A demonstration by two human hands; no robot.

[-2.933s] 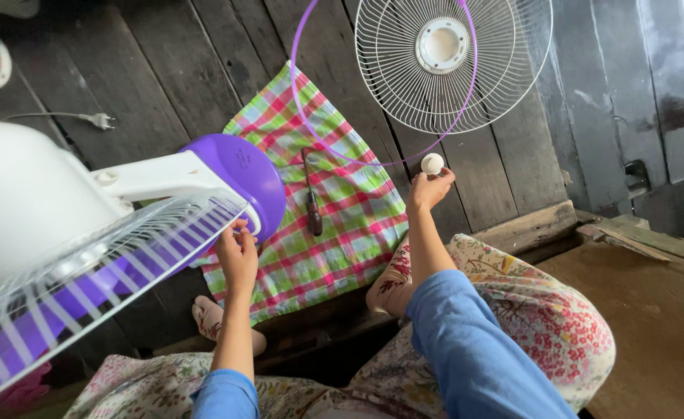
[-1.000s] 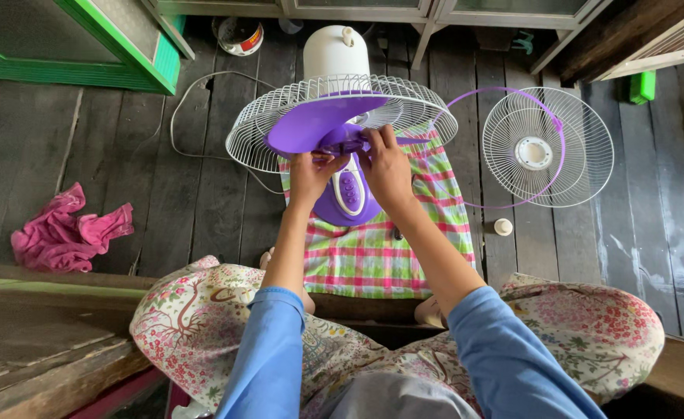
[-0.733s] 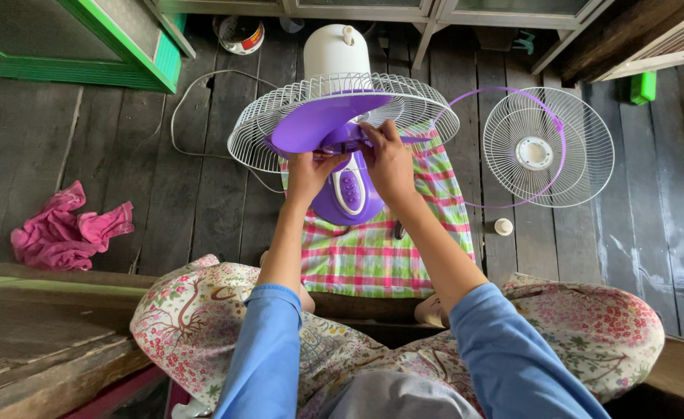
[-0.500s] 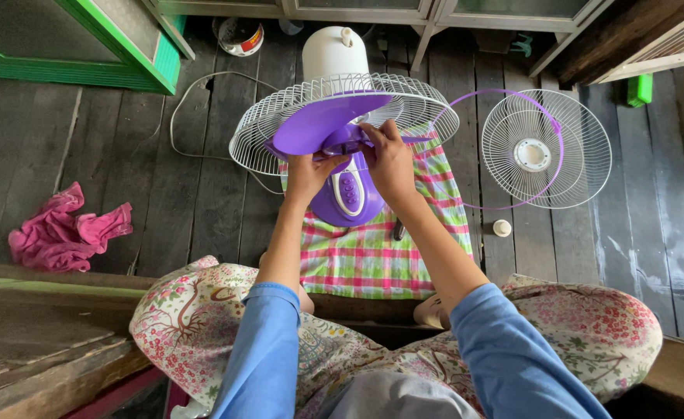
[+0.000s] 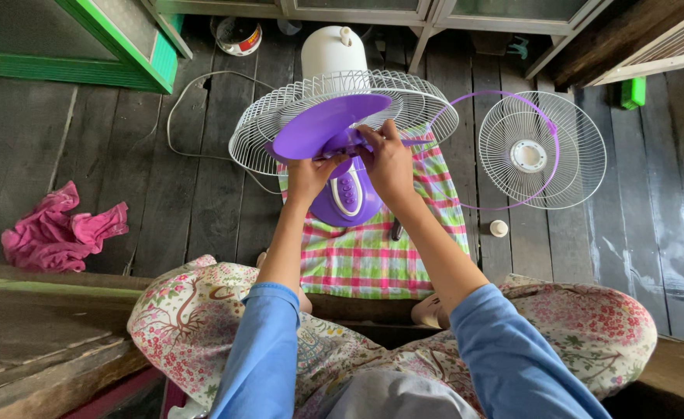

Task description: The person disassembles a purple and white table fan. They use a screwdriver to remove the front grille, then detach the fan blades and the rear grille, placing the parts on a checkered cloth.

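head view: both hands on a purple fan blade

seen from the head camera, looking straight down over blue sleeves and a flowered skirt. left hand raised with fingers closed on the near edge of the purple fan blade. right hand just beside it at 3 o'clock, fingers curled round the blade's hub. hands close together, both clamped on the blade, thumbs nearly meeting. blade sitting inside the white wire rear guard, tilted, in front of the white motor housing at 12 o'clock. purple fan base with its button panel directly under the hands, standing on a checked cloth of pink, green and white.

at 3 o'clock from the hands, lying flat on the dark floor planks: loose front guard with a purple ring round it. small white cap near it at 5 o'clock. pink rag well apart at 9 o'clock. white power cord looping away at 10 o'clock. dark tool handle on the cloth, mostly hidden by the right forearm.
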